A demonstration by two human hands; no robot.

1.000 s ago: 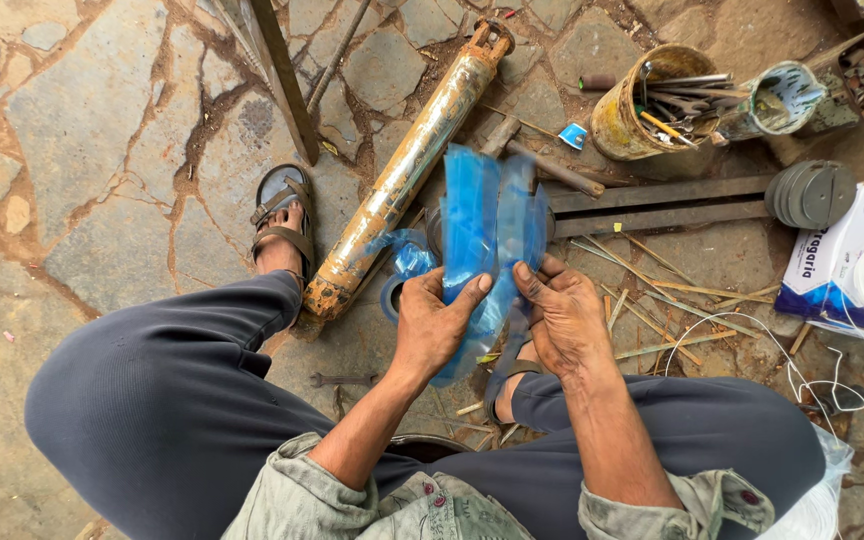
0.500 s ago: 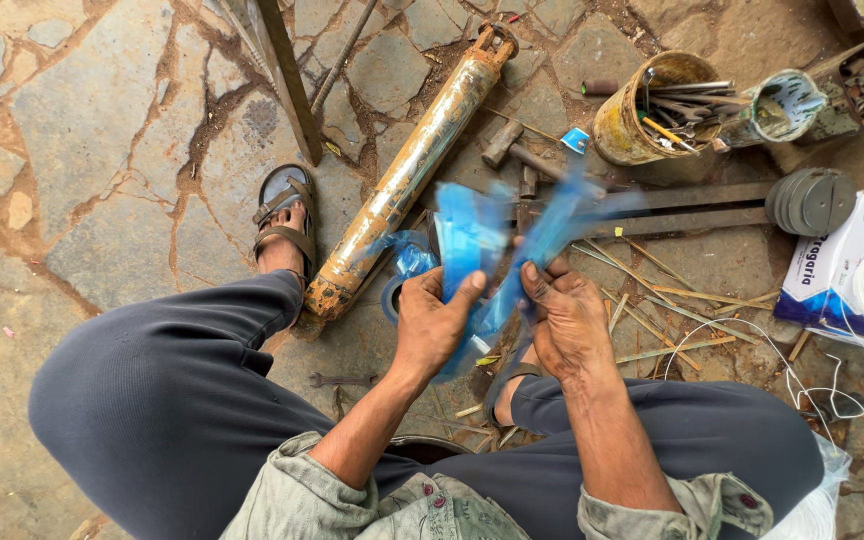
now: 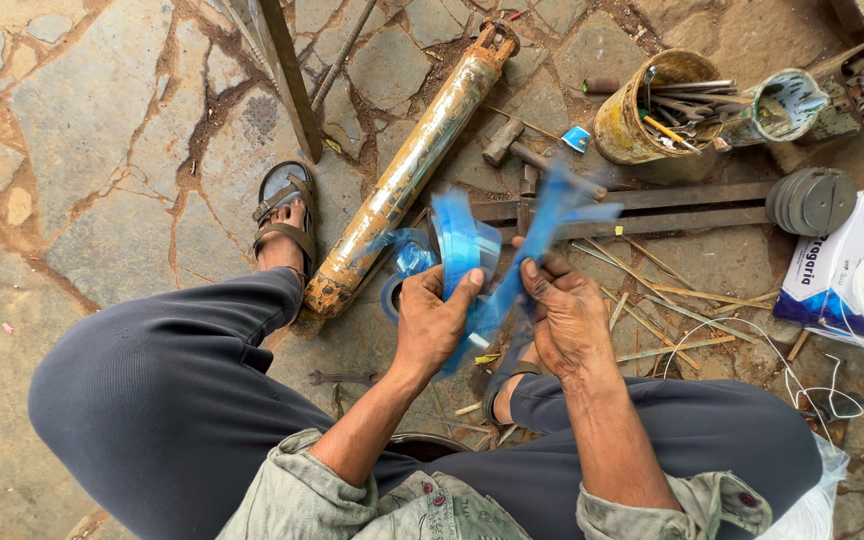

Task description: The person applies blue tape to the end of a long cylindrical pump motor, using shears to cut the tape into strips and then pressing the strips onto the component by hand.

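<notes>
Rusty cylinder [image 3: 407, 170], hammer [image 3: 505, 141], tool can [image 3: 642, 115]

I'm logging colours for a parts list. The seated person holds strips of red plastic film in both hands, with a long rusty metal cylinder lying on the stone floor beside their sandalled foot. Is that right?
Not quite: the plastic film is blue, not red, as the head view shows. The rest stands: the left hand and right hand both hold it, and the long rusty cylinder lies on the stone floor beside the sandalled foot.

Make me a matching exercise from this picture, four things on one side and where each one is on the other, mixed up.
Things:
1. blue strips
2. rusty cylinder
3. yellow tin of tools
4. hammer

Places:
A. upper right, standing on the stone floor
B. held in both hands
C. lying beside the sandalled foot
D. on the ground between cylinder and tin

Pairs: 1-B, 2-C, 3-A, 4-D
</notes>
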